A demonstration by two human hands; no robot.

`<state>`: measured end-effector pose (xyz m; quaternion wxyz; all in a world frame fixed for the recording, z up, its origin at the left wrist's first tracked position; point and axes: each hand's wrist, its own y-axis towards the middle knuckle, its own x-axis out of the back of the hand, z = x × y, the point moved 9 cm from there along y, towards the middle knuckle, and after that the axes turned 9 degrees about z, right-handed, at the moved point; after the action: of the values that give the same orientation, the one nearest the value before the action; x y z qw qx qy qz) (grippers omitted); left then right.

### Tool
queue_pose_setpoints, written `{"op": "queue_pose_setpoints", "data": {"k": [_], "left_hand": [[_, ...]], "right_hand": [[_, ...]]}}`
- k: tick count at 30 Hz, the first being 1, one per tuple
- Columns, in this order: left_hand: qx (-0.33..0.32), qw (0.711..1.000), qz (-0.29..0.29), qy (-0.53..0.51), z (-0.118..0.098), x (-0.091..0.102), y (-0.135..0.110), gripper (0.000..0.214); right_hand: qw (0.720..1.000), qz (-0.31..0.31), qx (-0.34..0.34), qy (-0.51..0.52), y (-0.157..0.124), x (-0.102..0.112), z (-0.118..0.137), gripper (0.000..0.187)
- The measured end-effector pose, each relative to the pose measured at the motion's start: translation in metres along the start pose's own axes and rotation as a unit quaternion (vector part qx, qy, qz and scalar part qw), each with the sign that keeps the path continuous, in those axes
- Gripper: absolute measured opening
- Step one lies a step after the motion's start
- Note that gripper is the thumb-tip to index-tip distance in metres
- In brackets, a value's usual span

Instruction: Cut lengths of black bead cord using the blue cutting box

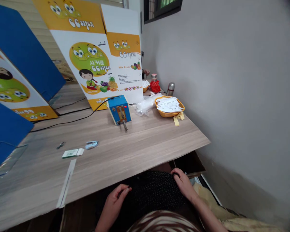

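Black cloth with small pale dots (157,188) lies across my lap, below the table's front edge. My left hand (114,201) is closed at the cloth's left side, thumb and forefinger pinching a small dark fold of it. On the other side, my right hand (183,184) is closed on the upper right edge of the same cloth, where a dark bunch shows between the fingers. Both hands are off the tabletop, and a brown and white striped garment (163,220) shows beneath them.
On the wooden table (135,145) stand a blue box-shaped device (119,109) with a lit red lamp, a yellow basket (169,113) of paper slips, a light blue stapler (91,145) and a small carton (72,153). Large printed cartons (125,77) rise behind. A wall (232,96) bounds the right.
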<state>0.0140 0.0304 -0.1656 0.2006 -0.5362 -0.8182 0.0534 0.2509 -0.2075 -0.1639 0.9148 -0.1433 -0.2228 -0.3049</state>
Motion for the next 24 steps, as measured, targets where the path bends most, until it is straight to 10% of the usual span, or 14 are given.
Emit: {"op": "queue_pose_setpoints", "data": {"k": [14, 24], "left_hand": [[0.053, 0.993, -0.04, -0.101, 0.021, 0.019, -0.024, 0.045], [0.054, 0.952, -0.234, -0.191, -0.011, 0.095, -0.078, 0.055]], "right_hand": [[0.998, -0.024, -0.011, 0.049, 0.012, 0.016, 0.0, 0.036], [0.995, -0.046, -0.033, 0.079, 0.019, 0.033, -0.009, 0.038]]}}
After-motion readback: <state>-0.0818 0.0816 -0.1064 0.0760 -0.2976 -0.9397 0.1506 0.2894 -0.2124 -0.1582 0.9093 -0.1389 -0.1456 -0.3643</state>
